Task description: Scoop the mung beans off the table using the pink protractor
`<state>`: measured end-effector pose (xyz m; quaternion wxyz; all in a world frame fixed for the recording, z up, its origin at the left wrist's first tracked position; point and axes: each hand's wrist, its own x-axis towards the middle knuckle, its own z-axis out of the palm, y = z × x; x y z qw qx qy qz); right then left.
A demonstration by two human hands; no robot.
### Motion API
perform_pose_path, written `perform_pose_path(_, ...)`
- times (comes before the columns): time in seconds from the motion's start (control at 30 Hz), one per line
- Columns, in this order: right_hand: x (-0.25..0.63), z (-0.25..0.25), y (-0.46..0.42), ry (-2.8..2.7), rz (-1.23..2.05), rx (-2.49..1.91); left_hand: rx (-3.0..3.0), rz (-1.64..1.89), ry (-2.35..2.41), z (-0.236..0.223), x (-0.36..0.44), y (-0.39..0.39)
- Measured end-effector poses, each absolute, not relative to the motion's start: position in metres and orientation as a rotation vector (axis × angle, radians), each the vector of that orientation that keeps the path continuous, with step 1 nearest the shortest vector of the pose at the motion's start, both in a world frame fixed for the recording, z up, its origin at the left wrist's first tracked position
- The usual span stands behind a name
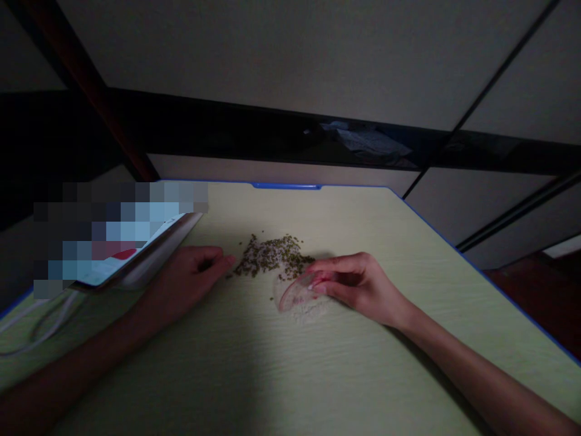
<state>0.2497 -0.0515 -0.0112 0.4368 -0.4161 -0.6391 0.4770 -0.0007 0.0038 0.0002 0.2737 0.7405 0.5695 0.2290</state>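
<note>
A loose pile of small dark green and brown seed-like grains [275,253] lies on the pale wooden tabletop. At the pile's left edge my left hand [200,272] rests with its fingers curled and thumb pressed near them; anything between them is hidden. My right hand [356,281] is at the pile's lower right, pinching a small see-through pouch with a pinkish rim [290,295] between thumb and fingers. The pouch looks thin and mesh-like, lying tilted on the table, and its contents are hard to make out.
On the left a lit tablet or phone screen [111,264], partly blurred out, leans on a stand, with a white cable [54,324] beside it. The table has a blue edge with a blue handle [285,186] at the back. Pale cabinet panels [281,60] stand behind.
</note>
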Motion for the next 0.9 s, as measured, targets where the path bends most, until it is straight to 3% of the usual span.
perform_pose_path(0.17,0.25,-0.012,-0.054,-1.568,1.263,-1.017,1.971,0.604,1.531,0.001,0.0,0.002)
perform_pose_path(0.5,0.25,-0.003,-0.033,-1.281,1.011,-1.118,1.992,0.602,1.504,0.001,-0.001,0.001)
perform_pose_path(0.9,0.255,-0.014,-0.036,-1.469,1.025,-1.158,2.012,0.628,1.536,-0.002,-0.002,0.003)
